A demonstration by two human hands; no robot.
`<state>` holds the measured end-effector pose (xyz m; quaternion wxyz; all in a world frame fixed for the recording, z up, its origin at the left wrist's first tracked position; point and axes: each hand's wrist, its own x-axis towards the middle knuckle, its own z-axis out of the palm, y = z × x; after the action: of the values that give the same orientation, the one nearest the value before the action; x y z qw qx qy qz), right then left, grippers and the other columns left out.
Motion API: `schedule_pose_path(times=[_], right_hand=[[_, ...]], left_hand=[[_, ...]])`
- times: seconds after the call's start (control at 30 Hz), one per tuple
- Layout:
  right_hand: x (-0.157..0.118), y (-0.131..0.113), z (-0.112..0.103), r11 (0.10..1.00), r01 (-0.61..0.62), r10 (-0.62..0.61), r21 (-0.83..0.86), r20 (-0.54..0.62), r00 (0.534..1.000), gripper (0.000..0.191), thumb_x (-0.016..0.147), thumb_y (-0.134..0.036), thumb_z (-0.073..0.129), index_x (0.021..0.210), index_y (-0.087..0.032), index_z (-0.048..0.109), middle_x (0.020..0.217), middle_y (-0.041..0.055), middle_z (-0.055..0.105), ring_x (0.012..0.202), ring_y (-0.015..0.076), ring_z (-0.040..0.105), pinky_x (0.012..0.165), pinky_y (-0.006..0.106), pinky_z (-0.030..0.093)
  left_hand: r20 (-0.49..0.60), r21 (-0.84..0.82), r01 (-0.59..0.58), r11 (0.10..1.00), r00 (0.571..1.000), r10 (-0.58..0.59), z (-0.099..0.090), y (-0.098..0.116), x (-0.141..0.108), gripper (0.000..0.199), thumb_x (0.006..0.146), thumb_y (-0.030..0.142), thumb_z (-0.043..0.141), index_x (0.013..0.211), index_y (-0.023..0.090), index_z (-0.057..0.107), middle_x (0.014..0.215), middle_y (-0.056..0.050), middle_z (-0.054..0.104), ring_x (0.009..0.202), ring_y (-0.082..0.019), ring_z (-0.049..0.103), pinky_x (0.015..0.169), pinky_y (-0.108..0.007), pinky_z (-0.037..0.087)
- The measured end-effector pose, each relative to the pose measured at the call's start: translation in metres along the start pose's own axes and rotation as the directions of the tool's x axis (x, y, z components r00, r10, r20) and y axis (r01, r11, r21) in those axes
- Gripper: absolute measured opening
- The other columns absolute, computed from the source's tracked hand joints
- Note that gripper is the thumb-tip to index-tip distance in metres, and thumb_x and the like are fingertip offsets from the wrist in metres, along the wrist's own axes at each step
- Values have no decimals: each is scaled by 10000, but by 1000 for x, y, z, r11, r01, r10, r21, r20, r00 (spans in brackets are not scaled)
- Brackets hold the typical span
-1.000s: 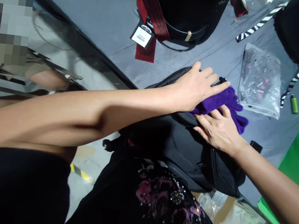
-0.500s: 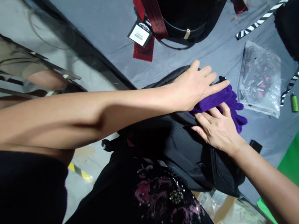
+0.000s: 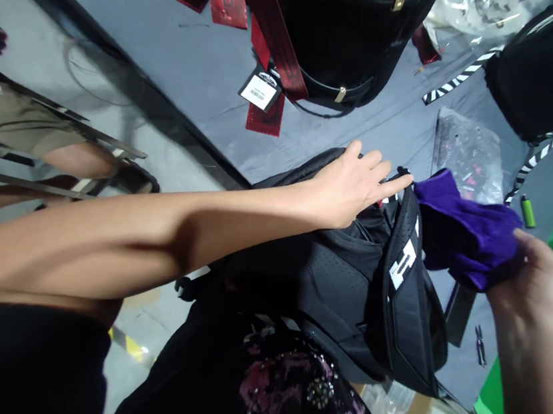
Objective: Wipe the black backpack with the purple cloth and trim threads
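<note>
Purple cloth [image 3: 469, 234], clamped in the right hand [image 3: 541, 286], extends toward the black backpack [image 3: 342, 282], where the left hand [image 3: 352, 186] lies, fingers apart.

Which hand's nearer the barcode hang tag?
Left. The left hand is on the black backpack, below and right of the hang tag in view; the right hand is much farther right, holding purple cloth.

Crumpled purple cloth [image 3: 472, 234] in the right grip [image 3: 539, 285], beside an open black backpack [image 3: 348, 283]
</note>
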<state>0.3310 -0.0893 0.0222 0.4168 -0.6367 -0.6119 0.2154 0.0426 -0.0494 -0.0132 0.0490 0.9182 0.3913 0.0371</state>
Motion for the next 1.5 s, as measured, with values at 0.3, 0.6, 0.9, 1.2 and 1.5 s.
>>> schedule_pose_path(times=[0.3,0.6,0.9,1.2,1.5], right_hand=[[-42,-46,82,679,721,-294,-137,849,438,407,988,-372,451,1324,-150,517,1058,124,704,900,229,675,783,346,522],[-46,-43,90,504,816,-260,-283,851,456,339,990,-370,413,1153,-129,587,887,90,700,769,211,656,630,287,443],[-61,-26,91,470,785,-351,-404,731,586,320,1004,-368,402,1076,-149,624,868,101,721,709,194,659,590,271,426],[-68,-20,98,453,798,-430,-399,686,587,343,997,-369,425,1152,-123,607,982,129,728,772,204,670,690,301,478],[-66,-14,100,435,811,-500,-391,645,579,308,982,-344,461,1147,-124,599,936,105,724,803,229,682,669,307,467]], left_hand=[[-19,61,-5,998,1000,6,-6,2,-1,667,927,251,422,1543,212,172,1381,-140,493,1200,-307,439,972,-450,304],[-45,69,-34,997,998,37,-6,1,-2,628,937,245,415,1533,202,221,1365,-149,520,1155,-303,480,922,-440,335],[214,74,-15,997,977,-1,-35,-5,-3,1229,653,439,827,1558,268,14,1624,-153,143,1415,-383,238,1022,-525,370],[279,111,297,948,907,-316,-39,-4,-20,1345,620,317,873,1536,328,-112,1614,-210,73,1209,-360,461,805,-383,519],[242,205,219,954,933,-266,-30,-3,-19,1018,831,276,668,1553,261,-49,1514,-252,266,1099,-316,551,773,-334,499]])
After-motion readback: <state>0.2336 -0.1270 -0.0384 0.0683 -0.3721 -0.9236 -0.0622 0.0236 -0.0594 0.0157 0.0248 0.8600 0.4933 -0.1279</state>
